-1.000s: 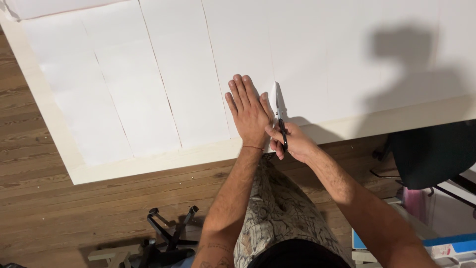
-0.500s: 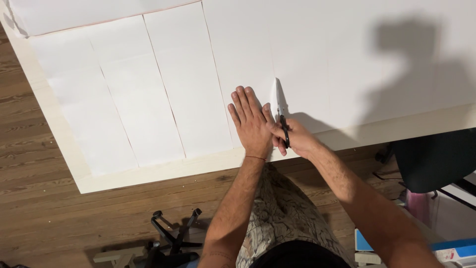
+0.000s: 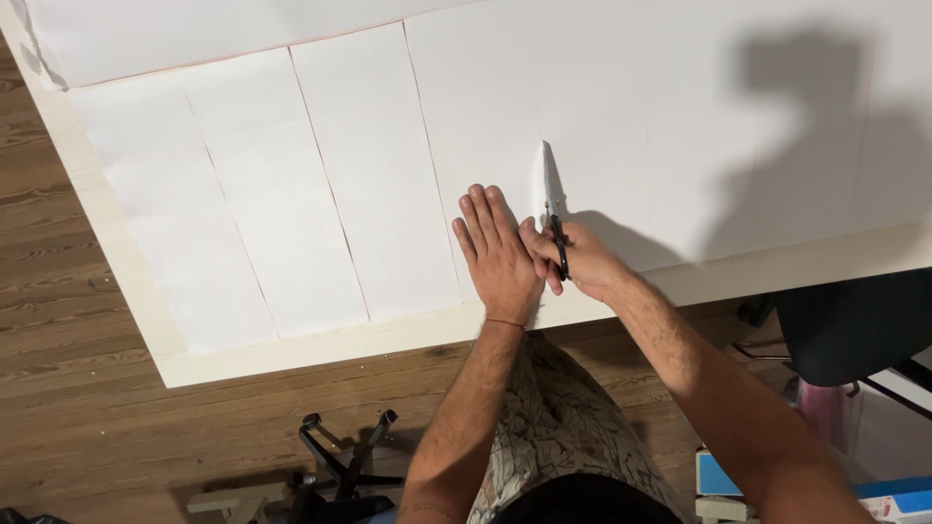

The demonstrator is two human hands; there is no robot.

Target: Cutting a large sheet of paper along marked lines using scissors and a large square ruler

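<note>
Left hand: the left hand [image 3: 498, 254] lies flat on the white paper [image 3: 602, 126], palm down, fingers straight and close together, pointing toward the far edge of the desk; it grips nothing and only presses the sheet down near the desk's near edge.
Right hand: the right hand [image 3: 573, 260] is closed around the black handles of the scissors [image 3: 552, 209], thumb side touching the left hand.
Scissors: the blades point away from the person, standing in a cut that runs up from the paper's near edge; a narrow flap of paper lifts at the blade tip. How far the blades are parted cannot be told.
Paper: a large white sheet covers most of the desk; toward the left side it is already divided into long strips [image 3: 364, 175] lying side by side, their cuts running from the near edge toward the far edge.
Desk: the pale desk [image 3: 291, 349] shows as a bare margin along its near edge and left edge, meeting at the near left corner.
Shadow: a dark shadow [image 3: 806, 146] falls across the paper toward the desk's right side.
Floor: wooden floorboards [image 3: 78, 417] lie below the near edge, with the black legs of a chair base [image 3: 340, 466] just left of the person's patterned shorts [image 3: 553, 427].
Right of the person: a dark chair seat [image 3: 854, 320] sits under the desk's near edge.
</note>
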